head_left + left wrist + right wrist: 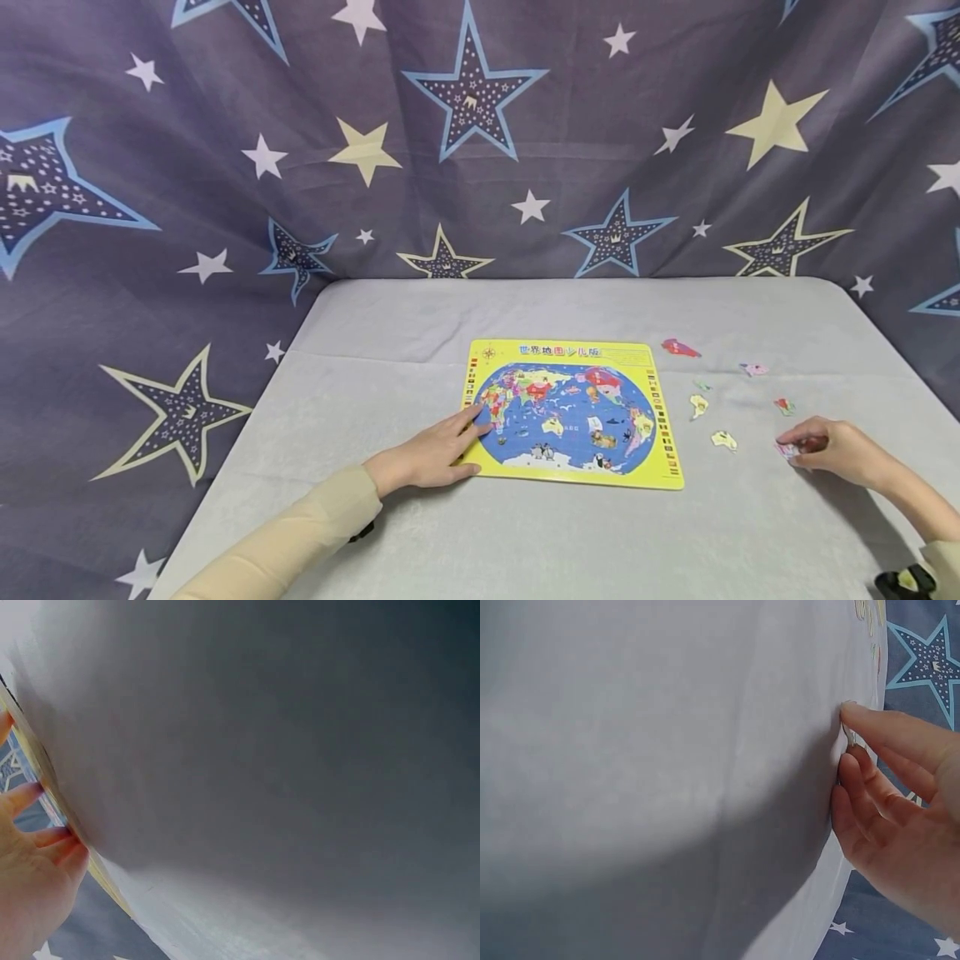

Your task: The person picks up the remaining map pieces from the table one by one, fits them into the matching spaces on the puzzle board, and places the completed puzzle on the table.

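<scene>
A yellow-bordered world map puzzle board (570, 482) lies on the table. My left hand (435, 450) rests on its left edge with fingers spread over the border and the blue sea; the left wrist view shows the same hand (41, 862) at the board's edge. Off to the right, my right hand (847, 454) pinches a small pink puzzle piece (787, 450) between thumb and fingers, low over the cloth. In the right wrist view the piece (848, 735) shows only as a thin edge between the fingertips.
Several loose puzzle pieces lie between the board and my right hand: a magenta one (681, 347), a pink-and-purple one (753, 368), a red-green one (784, 406) and pale yellow ones, such as this piece (724, 440). A star-patterned curtain (465, 192) hangs behind the grey-covered table (570, 542).
</scene>
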### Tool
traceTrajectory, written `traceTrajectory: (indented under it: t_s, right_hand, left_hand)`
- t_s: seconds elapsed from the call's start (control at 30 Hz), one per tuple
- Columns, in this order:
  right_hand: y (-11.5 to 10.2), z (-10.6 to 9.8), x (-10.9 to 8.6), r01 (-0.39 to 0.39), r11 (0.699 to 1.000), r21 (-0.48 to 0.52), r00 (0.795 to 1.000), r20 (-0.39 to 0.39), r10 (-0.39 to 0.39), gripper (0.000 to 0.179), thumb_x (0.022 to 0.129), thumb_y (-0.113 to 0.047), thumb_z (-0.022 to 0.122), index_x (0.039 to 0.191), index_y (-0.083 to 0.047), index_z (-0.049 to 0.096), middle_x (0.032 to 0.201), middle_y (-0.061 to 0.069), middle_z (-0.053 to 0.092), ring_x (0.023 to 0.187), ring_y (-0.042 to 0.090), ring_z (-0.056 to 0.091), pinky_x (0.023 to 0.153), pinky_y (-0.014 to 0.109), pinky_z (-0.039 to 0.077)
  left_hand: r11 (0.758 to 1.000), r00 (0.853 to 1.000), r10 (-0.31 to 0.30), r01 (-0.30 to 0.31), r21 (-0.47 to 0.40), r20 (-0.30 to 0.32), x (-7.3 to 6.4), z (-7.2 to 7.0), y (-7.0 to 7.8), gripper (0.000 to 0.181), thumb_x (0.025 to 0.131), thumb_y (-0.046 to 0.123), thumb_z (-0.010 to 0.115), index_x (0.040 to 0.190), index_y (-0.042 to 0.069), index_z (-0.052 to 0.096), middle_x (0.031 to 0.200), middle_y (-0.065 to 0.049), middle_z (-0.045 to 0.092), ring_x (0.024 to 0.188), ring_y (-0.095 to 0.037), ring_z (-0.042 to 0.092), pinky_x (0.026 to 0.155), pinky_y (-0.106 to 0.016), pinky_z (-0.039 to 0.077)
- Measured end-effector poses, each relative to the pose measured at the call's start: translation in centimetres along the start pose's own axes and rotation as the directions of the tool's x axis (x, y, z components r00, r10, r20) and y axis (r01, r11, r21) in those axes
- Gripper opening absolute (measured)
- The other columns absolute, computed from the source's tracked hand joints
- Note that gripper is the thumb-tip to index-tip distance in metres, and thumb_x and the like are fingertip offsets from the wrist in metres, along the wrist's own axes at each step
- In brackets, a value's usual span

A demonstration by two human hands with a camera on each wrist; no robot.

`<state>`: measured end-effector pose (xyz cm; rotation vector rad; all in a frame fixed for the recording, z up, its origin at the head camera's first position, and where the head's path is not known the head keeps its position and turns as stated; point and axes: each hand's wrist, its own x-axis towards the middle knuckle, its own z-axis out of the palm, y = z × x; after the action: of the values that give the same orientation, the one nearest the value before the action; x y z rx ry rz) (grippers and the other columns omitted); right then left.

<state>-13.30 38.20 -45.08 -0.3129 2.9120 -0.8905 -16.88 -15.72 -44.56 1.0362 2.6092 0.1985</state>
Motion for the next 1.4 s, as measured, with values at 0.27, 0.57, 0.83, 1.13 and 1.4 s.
traceTrajectory:
  t_s: [0.27, 0.57, 0.83, 1.13, 1.4]
  right_hand:
    - [-0.1, 0.0, 0.0, -0.012, 1.000, -0.013, 1.000, 0.011, 0.012, 0.020, 0.066, -0.005, 0.072, 0.082, 0.005, 0.067, 0.073, -0.006, 0.052, 0.063, -0.005, 0.037, 0.051, 0.018, 0.039]
    - [0.0, 0.0, -0.1, -0.024, 0.999, 0.031, 0.999, 0.043, 0.023, 0.016, 0.068, -0.003, 0.070, 0.081, 0.004, 0.065, 0.069, -0.009, 0.052, 0.060, -0.004, 0.037, 0.048, 0.019, 0.036]
    - [0.3, -0.3, 0.2, 0.117, 0.983, 0.142, 0.990, 0.062, -0.127, 0.004, 0.077, 0.003, 0.061, 0.080, 0.005, 0.063, 0.072, -0.017, 0.059, 0.063, -0.008, 0.048, 0.049, 0.016, 0.043]
    - [-0.1, -1.0, 0.9, 0.175, 0.972, 0.159, 0.980, 0.070, -0.188, 0.006, 0.078, 0.004, 0.060, 0.082, 0.008, 0.064, 0.074, -0.017, 0.061, 0.065, -0.008, 0.052, 0.050, 0.015, 0.045]
    - [-0.5, -1.1, 1.0, 0.149, 0.978, 0.149, 0.986, 0.054, -0.159, 0.007, 0.078, 0.004, 0.060, 0.083, 0.008, 0.063, 0.075, -0.018, 0.061, 0.066, -0.008, 0.051, 0.051, 0.015, 0.045]
  left_hand:
    - [1.000, 1.000, 0.001, -0.001, 0.003, 0.002, 0.0, 0.1, 0.0, 0.060, 0.090, 0.042, 0.043, 0.141, 0.014, 0.024, 0.148, -0.012, 0.003, 0.135, -0.023, 0.008, 0.108, -0.037, 0.019]
    - [1.000, 1.000, 0.018, -0.018, -0.008, -0.009, 0.0, 0.1, -0.1, 0.060, 0.090, 0.042, 0.043, 0.140, 0.014, 0.025, 0.148, -0.012, 0.004, 0.134, -0.024, 0.009, 0.107, -0.037, 0.020]
    - [1.000, 1.000, 0.024, -0.024, -0.016, -0.007, -0.1, 0.0, -0.1, 0.061, 0.090, 0.042, 0.043, 0.140, 0.014, 0.024, 0.148, -0.012, 0.004, 0.135, -0.023, 0.008, 0.107, -0.037, 0.020]
    - [0.999, 0.999, 0.037, -0.037, -0.027, -0.014, -0.1, -0.1, -0.2, 0.061, 0.090, 0.042, 0.044, 0.140, 0.013, 0.024, 0.147, -0.013, 0.006, 0.134, -0.024, 0.010, 0.106, -0.038, 0.023]
    - [0.999, 0.999, 0.036, -0.036, -0.024, -0.013, -0.2, 0.1, -0.2, 0.061, 0.091, 0.042, 0.043, 0.141, 0.012, 0.023, 0.148, -0.012, 0.004, 0.135, -0.023, 0.009, 0.107, -0.036, 0.022]
